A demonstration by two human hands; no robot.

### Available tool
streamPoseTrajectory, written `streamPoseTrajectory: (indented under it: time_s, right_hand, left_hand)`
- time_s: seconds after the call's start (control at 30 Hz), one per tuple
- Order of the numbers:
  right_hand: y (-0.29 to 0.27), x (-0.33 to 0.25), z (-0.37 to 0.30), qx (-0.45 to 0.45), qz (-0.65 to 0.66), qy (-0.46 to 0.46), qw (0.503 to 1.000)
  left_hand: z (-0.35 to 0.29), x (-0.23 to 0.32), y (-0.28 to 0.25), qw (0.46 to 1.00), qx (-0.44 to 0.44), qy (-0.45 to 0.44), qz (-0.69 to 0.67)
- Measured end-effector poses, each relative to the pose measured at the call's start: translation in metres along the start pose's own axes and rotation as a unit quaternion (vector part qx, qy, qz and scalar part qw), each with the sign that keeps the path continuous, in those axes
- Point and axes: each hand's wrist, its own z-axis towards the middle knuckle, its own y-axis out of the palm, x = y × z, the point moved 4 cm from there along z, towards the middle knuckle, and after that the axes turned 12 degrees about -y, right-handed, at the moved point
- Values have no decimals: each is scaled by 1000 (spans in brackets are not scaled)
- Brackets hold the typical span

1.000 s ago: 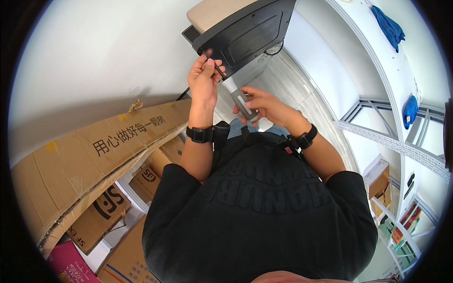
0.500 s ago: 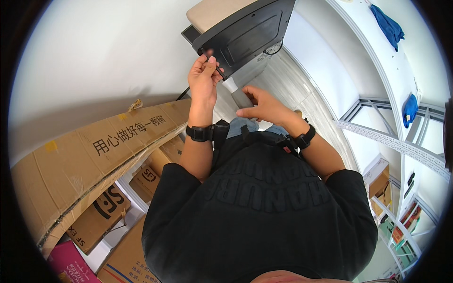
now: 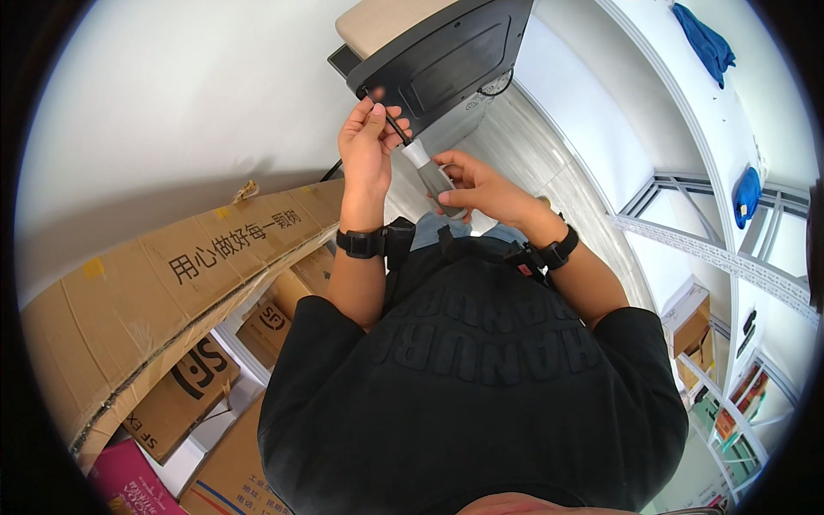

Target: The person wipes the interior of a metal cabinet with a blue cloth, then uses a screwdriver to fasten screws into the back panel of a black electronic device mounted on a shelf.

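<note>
A screwdriver (image 3: 436,178) with a grey handle, a white collar and a dark shaft slants up to the left. My right hand (image 3: 481,190) is closed round its handle, thumb on the near side. Farther up, my left hand (image 3: 367,142) pinches the shaft between thumb and fingers. The shaft's upper end reaches the lower left corner of a black panel (image 3: 455,69), which belongs to a beige-and-black piece; its tip is too small to make out. Screw holes and a raised outline mark the panel.
A long cardboard box (image 3: 137,283) runs along the wall at left, above smaller cartons (image 3: 202,386) and a pink box (image 3: 129,481). White shelving (image 3: 687,232) rises on the right, with blue cloth items (image 3: 704,43). A black cable (image 3: 506,84) hangs by the panel.
My right hand has shifted its hold on the screwdriver handle, so more of the handle shows. My left hand keeps its place near the panel's corner, with its fingers slightly moved.
</note>
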Motion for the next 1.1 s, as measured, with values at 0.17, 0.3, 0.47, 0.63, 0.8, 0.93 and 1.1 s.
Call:
streamPoseTrajectory:
  time_s: [0.17, 0.3, 0.47, 0.63, 0.8, 0.93, 1.1]
  right_hand:
    - [-2, 0, -3, 1, -22, 2, 1000]
    - [-5, 0, -5, 2, -19, 1, 1000]
    - [-12, -5, -14, 4, -2, 13, 1000]
    - [-36, -5, -35, 14, 42, 4, 999]
    - [-78, -9, -72, 57, 97, -8, 994]
    - [-127, -4, -121, 123, 144, -42, 981]
    - [-190, -15, -202, 219, 150, -74, 961]
  left_hand:
    - [-3, 1, 2, 1000, -2, 1, 7]
    - [-1, 0, 2, 1000, -19, 5, -2]
    - [-5, 1, 5, 999, -36, -2, 2]
    - [-10, -8, 26, 996, -81, -10, 22]
    - [0, -34, 69, 989, -142, -30, 39]
    - [14, -71, 134, 980, -165, -43, 105]
    - [31, -136, 238, 957, -234, -115, 130]
